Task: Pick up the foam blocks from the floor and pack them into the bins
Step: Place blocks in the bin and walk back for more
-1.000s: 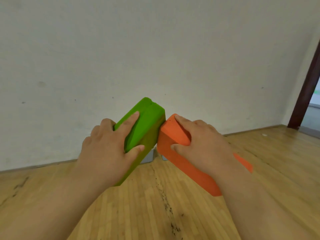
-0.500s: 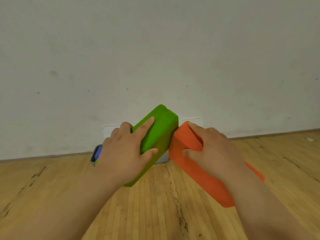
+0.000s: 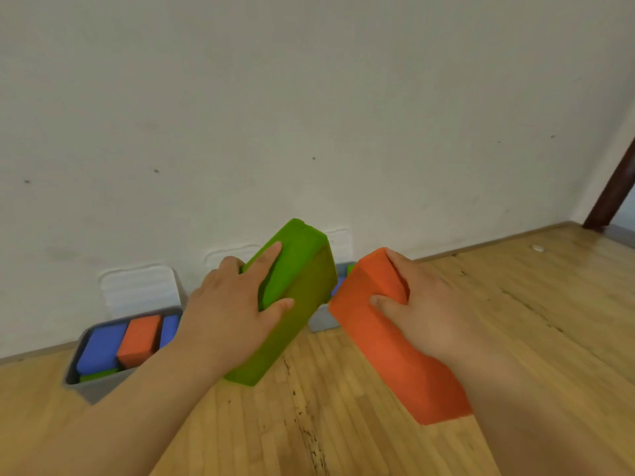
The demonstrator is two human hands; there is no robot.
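Green block (image 3: 299, 262), long axis toward the wall (image 3: 309, 97), is held off the floor (image 3: 343, 424) by curled fingers (image 3: 271, 250) of the left hand (image 3: 223, 314), orange block (image 3: 388, 355) likewise gripped in the right hand (image 3: 436, 314); the bin (image 3: 99, 391) lies left, nearer the left hand.

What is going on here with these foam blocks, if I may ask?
A person is carrying two foam blocks, one in each hand, above the wooden floor. The left hand grips a green block and the right hand grips an orange block. A grey bin by the wall already holds packed blocks. A second bin is mostly hidden behind the green block. Neither held block is in a bin yet.
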